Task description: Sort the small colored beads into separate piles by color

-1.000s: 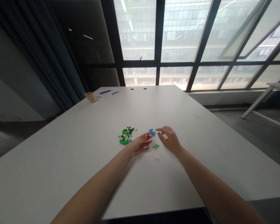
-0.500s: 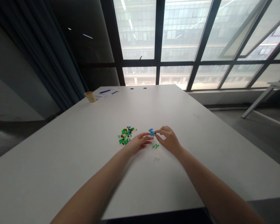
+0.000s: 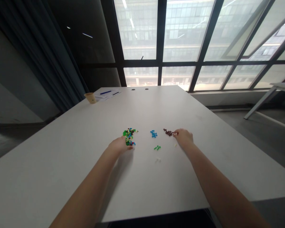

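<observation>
My left hand (image 3: 118, 145) rests at the near left side of a mixed pile of small toy bricks (image 3: 130, 133) in green, blue, cream and dark brown. Its thumb and fingers are apart around the pile's edge, some fingertips hidden. Over on the right, my right hand (image 3: 184, 137) has its fingertips pinched at the edge of a group of dark brown bricks (image 3: 168, 133). A small dark brown brick seems to be between them, mostly covered. Between the hands lie blue bricks (image 3: 153, 134), green bricks (image 3: 157, 148) and white or clear bricks (image 3: 158, 160).
One cream brick (image 3: 175, 145) lies below the right hand. At the far left of the white table (image 3: 142, 110) stand a paper cup (image 3: 90, 98) and papers (image 3: 102, 95) with a blue pen (image 3: 105, 92). Windows line the far side.
My left hand has moved left from the blue bricks to the mixed pile. My right hand has carried a dark piece rightward to the dark brown group, which it had been covering.
</observation>
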Motion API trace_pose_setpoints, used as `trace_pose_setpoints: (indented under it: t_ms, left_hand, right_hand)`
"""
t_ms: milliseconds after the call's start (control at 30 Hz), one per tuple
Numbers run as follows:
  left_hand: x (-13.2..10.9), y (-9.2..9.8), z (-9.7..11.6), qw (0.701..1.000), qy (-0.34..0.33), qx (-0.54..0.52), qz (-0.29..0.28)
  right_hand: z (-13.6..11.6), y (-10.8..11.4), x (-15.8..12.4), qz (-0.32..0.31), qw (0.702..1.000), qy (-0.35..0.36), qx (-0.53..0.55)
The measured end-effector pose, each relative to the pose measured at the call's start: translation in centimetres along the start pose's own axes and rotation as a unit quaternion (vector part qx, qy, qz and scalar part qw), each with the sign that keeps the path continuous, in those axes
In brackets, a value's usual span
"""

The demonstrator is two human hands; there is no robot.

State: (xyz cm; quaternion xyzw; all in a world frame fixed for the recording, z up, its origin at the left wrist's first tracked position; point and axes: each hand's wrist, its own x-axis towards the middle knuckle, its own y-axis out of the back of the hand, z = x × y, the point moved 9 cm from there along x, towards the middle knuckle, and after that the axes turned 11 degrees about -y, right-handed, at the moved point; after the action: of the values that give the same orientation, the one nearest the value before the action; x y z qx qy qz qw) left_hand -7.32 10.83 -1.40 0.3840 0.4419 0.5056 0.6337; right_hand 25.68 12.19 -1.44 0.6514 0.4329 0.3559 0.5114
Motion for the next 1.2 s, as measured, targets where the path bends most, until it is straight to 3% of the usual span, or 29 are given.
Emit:
trace_pose_setpoints:
  t_ms: [100, 200, 533, 867, 1067, 1200]
  left_hand:
    - [0.2, -0.8, -0.4, 0.995, 0.006, -0.1, -0.01]
    - [0.6, -1.1, -0.6, 0.991, 0.011, -0.136, 0.008]
    - [1.4, -0.9, 1.0, 0.992, -0.051, -0.109, 0.044]
    - [1.3, -0.5, 2.9, 0.993, -0.103, -0.015, 0.058]
    - [1.1, -1.0, 5.6, 0.969, -0.242, -0.046, 0.029]
    - [1.5, -1.6, 5.7, 0.966, -0.251, -0.054, 0.017]
  right_hand:
    - [0.6, 0.1, 0.3, -0.002, 1.0, -0.021, -0.006]
    - [0.7, 0.0, 0.3, -0.014, 1.0, -0.019, -0.011]
    - [-0.9, -0.2, -0.4, 0.044, 0.998, 0.032, -0.01]
    - [-1.4, 0.2, -0.8, 0.045, 0.997, 0.048, 0.028]
    - [-1.6, 0.5, -1.0, 0.042, 0.997, 0.052, 0.033]
    - [-1.7, 0.7, -1.1, 0.043, 0.997, 0.053, 0.039]
